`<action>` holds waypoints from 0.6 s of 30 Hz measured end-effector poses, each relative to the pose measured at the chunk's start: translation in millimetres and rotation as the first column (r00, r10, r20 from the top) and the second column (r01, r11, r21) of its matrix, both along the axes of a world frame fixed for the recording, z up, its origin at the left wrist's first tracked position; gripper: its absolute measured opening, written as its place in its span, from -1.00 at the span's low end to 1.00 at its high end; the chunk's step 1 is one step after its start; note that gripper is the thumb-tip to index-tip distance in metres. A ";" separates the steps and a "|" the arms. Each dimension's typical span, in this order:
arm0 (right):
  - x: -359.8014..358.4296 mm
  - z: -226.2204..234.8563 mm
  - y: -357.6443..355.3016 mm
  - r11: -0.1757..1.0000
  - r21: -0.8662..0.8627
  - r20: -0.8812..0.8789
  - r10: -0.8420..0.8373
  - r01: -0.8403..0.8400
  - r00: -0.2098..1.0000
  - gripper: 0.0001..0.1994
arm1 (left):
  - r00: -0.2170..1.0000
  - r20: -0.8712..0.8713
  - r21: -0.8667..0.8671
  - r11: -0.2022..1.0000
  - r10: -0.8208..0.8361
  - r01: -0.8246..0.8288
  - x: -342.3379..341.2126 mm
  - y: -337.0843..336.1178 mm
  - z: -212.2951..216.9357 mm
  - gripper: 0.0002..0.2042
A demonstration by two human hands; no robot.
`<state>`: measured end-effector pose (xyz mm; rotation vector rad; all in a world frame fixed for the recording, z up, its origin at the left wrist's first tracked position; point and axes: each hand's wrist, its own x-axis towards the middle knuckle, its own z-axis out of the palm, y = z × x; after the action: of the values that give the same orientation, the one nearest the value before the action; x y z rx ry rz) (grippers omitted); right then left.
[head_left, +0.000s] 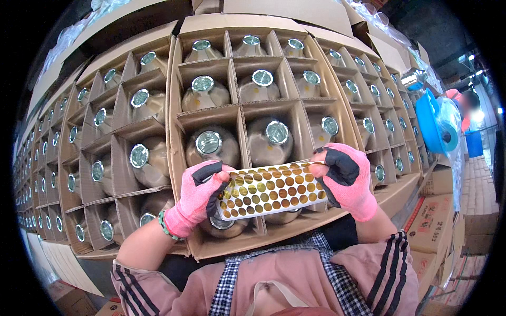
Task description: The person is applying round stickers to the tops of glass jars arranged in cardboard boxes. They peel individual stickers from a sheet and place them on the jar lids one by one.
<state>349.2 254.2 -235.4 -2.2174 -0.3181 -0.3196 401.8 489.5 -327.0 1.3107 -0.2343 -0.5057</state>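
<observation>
Between both hands [271, 187], sticker sheet [271, 190] over bottles [209, 143].

Both gloved hands, left [199, 196] and right [343, 178], are raised side by side, fingers pinched shut, forearms bare.

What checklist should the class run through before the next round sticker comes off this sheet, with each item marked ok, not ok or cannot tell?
1. Sticker sheet held at both ends: ok; left hand and right hand each pinch one end.
2. Stickers left on the sheet: ok, rows of gold dots show.
3. Bottles upright in the box dividers: ok.
4. Bottle caps uncovered and facing up: ok for those in view; the nearest row is hidden by the sheet.
5. Which caps already carry a sticker: cannot tell.
6. Both gloves on: ok.
</observation>
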 end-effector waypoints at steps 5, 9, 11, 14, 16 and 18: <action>-0.5 -5.3 -4.0 0.999 0.047 0.005 -0.003 0.003 1.000 -0.88 | 1.000 -0.027 -0.025 1.000 -0.012 0.011 0.9 0.3 0.0 -0.70; 0.3 -0.5 -2.8 0.999 -0.008 -0.098 -0.039 0.038 0.994 -0.87 | 0.998 -0.050 -0.039 0.999 0.025 -0.027 -0.2 -0.5 0.1 -0.70; 2.2 -0.7 2.2 0.998 0.033 0.002 -0.050 0.050 0.999 -0.83 | 0.996 -0.084 -0.025 1.000 0.015 -0.017 1.3 0.0 -2.0 -0.70; 8.4 9.8 -1.9 0.971 -0.239 0.148 0.050 -0.013 0.988 -0.77 | 0.995 -0.097 -0.073 0.997 0.030 -0.038 0.3 0.1 -4.2 -0.69; 13.0 8.1 -3.3 0.947 -0.320 0.276 0.124 -0.030 0.953 -0.77 | 0.994 -0.112 -0.080 0.996 0.016 -0.025 1.6 1.8 -5.6 -0.70; 14.5 10.1 -3.5 0.942 -0.334 0.283 0.122 -0.022 0.951 -0.78 | 0.992 -0.126 -0.092 0.996 0.005 -0.017 2.9 2.6 -6.4 -0.71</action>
<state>363.7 250.7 -225.3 -2.4747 -0.6586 -0.6036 404.6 492.1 -333.5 1.1844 -0.1444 -0.5590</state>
